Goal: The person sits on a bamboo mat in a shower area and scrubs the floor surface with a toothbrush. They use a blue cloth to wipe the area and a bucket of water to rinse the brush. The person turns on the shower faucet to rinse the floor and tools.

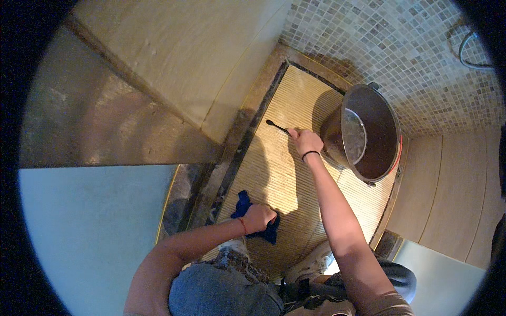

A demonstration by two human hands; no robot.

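My right hand (309,142), with a dark band at the wrist, grips a slim black brush (276,126); its small dark head points to the upper left, over the ribbed beige floor tiles (296,91). Whether the head touches the tiles I cannot tell. Lower left, my left hand (259,218) is closed on a dark blue cloth (243,203), which lies bunched against the ribbed floor. A large brown bucket (336,132) stands just right of my right hand, and what looks like water shows inside it.
A dark strip (253,136) borders the ribbed floor on the left, beside a plain beige wall (233,59). Mosaic tiles (355,31) cover the wall behind the bucket. A metal hose (466,59) hangs at the upper right. My bent knees and shoes are close below the cloth.
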